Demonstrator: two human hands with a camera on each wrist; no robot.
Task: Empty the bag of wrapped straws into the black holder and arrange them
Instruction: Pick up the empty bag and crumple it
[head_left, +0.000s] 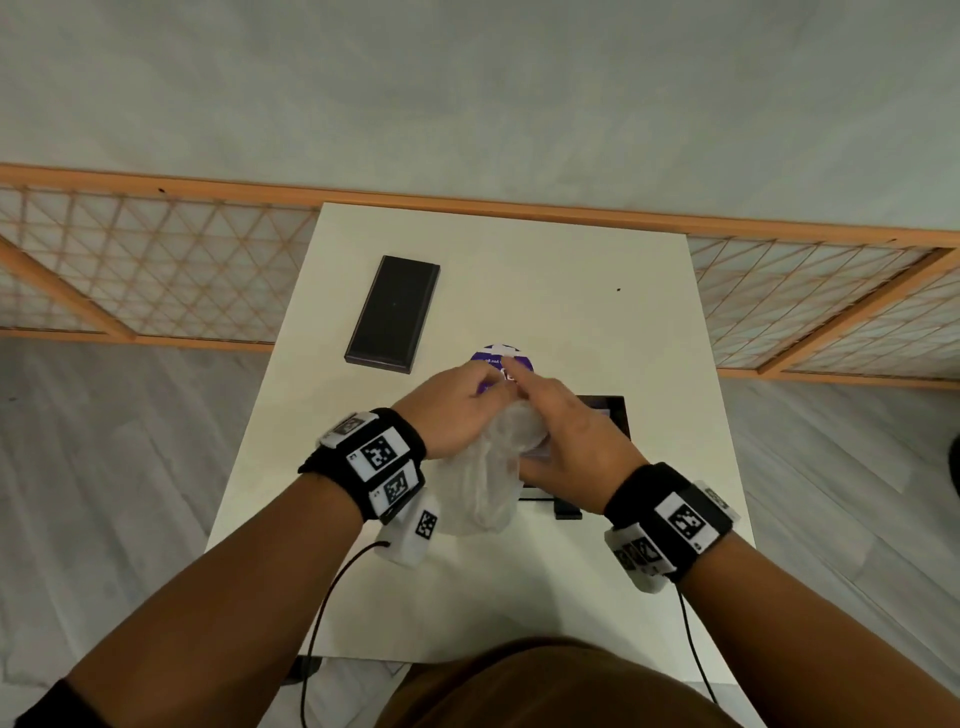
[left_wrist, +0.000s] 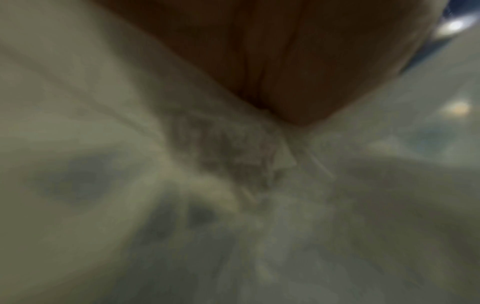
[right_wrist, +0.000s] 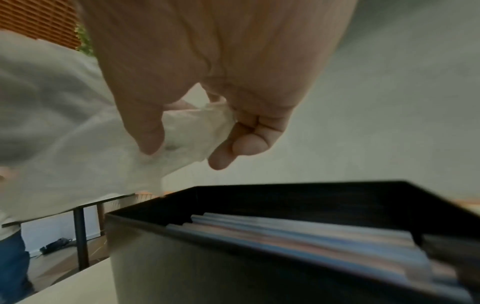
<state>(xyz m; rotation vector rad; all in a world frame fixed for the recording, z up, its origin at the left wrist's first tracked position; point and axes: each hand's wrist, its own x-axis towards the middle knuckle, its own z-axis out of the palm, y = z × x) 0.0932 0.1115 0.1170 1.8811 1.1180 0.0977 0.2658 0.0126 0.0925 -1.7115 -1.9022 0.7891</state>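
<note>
Both hands, left and right, pinch the crumpled bag just above the holder, straws lying inside.

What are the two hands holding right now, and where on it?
Both the left hand and right hand grip the crumpled clear plastic bag at its bunched upper end, above the black holder.
</note>
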